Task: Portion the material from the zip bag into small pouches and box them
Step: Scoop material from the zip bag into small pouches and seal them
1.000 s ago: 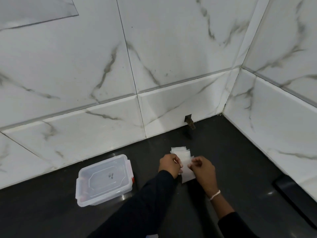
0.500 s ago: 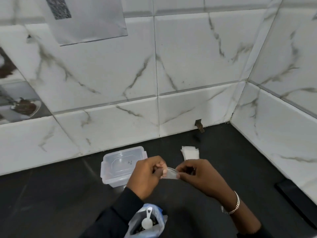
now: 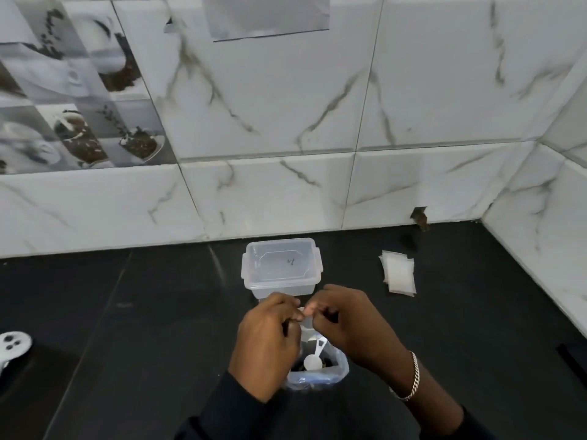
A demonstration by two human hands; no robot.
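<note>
Above the black desk [image 3: 127, 312], the left hand [image 3: 266, 341] and right hand [image 3: 349, 328] each grip, pinched tight, one small translucent pouch [image 3: 305, 320] over the open clear zip bag [image 3: 340, 368] that holds a white plastic scoop [image 3: 313, 362]. The clear rectangular plastic box [image 3: 281, 265] stands just behind.

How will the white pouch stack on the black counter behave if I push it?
Probably floppy and very light: the thin white pouches lie flat on the black counter. A push would likely fan them further, since their edges sit offset.
</note>
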